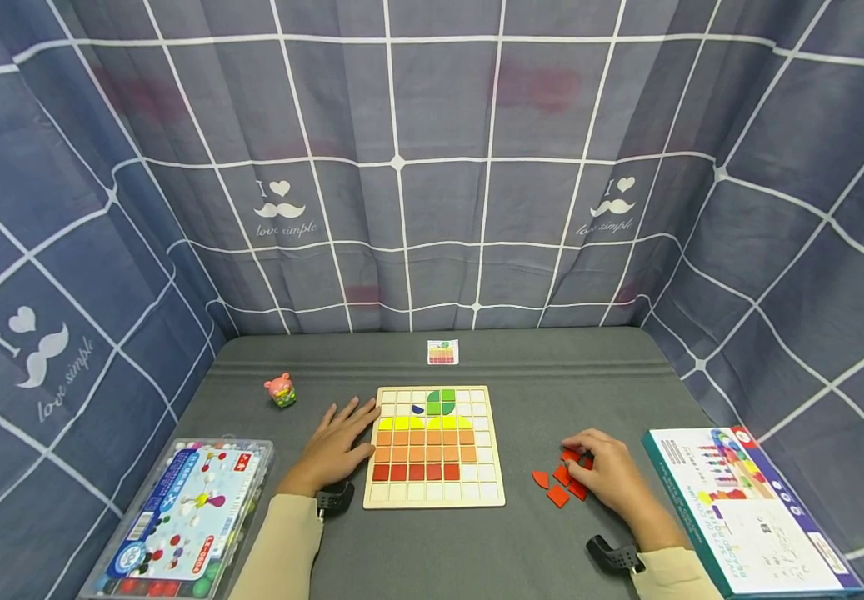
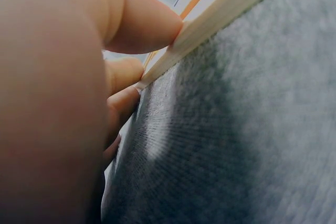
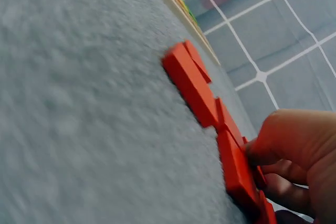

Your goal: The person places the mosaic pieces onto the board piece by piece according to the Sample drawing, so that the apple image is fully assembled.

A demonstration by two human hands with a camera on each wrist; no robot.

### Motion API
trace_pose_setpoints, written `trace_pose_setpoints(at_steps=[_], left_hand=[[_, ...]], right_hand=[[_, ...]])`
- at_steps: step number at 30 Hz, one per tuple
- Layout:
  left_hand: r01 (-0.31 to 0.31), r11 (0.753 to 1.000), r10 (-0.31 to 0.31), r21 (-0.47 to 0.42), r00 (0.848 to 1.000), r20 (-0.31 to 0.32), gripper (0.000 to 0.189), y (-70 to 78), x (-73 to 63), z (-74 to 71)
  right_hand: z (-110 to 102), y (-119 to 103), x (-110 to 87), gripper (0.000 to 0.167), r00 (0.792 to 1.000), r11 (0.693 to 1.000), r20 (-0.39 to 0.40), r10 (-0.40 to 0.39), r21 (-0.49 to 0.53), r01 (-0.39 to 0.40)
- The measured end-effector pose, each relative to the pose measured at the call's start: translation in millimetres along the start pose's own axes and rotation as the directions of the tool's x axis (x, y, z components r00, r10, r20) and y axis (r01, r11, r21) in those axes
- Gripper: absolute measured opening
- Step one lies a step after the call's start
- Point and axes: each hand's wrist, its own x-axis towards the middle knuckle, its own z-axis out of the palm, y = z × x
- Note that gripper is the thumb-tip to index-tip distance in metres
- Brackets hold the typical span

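A wooden grid board (image 1: 482, 492) lies on the grey table, filled with rows of red tiles (image 1: 417, 472), orange tiles (image 1: 424, 446) and yellow rounded pieces (image 1: 427, 422). Green pieces (image 1: 441, 402) and a small dark blue piece (image 1: 417, 409) sit near its top. My left hand (image 1: 334, 446) lies flat at the board's left side, fingers outstretched, with the thumb touching the edge (image 2: 197, 38). To the right, my right hand (image 1: 604, 467) is over a loose group of red tiles (image 1: 557, 496). Its thumb and curled fingers (image 3: 270, 140) pinch one red tile among them.
Behind the board lies a small picture card (image 1: 442, 352). A pink-headed pig figurine (image 1: 280, 389) stands at the back left. Front left holds a clear plastic case (image 1: 184, 508) of coloured balls; front right, a flat box (image 1: 757, 508). A checked curtain (image 1: 432, 208) surrounds the table.
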Motion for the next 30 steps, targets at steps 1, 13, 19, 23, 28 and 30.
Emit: trace_pose_setpoints(at_steps=[1, 13, 19, 23, 28, 30], left_hand=[[-0.001, 1.0, 0.001, -0.001, 1.0, 0.001, 0.069, 0.1, 0.0, -0.2], [0.008, 1.0, -0.008, 0.008, 1.0, 0.0, 0.069, -2.0, 0.1, 1.8], [0.023, 1.0, -0.023, 0.007, 1.0, 0.008, 0.069, -0.6, -0.1, 2.4], [0.023, 1.0, -0.023, 0.001, 1.0, 0.008, 0.069, -0.9, 0.1, 2.1], [0.02, 1.0, -0.02, 0.002, 1.0, 0.005, 0.069, -3.0, 1.2, 3.8], [0.019, 1.0, -0.019, 0.002, 1.0, 0.004, 0.069, -3.3, 1.4, 4.1]], right_hand=[[0.9, -1.1, 1.1, 0.033, 1.0, 1.0, -0.005, -0.007, 0.001, 0.007], [19.2, -28.0, 27.2, 0.03, 0.996, 0.993, 0.011, -0.09, 0.078, 0.089], [33.9, -50.5, 44.0, 0.028, 0.991, 0.986, 0.076, -0.107, 0.139, 0.096], [45.1, -64.3, 53.3, 0.027, 0.987, 0.977, 0.095, -0.133, 0.18, 0.114], [56.9, -74.6, 54.8, 0.025, 0.975, 0.963, 0.127, -0.183, 0.224, 0.152], [60.6, -76.9, 53.8, 0.024, 0.97, 0.958, 0.137, -0.202, 0.231, 0.167]])
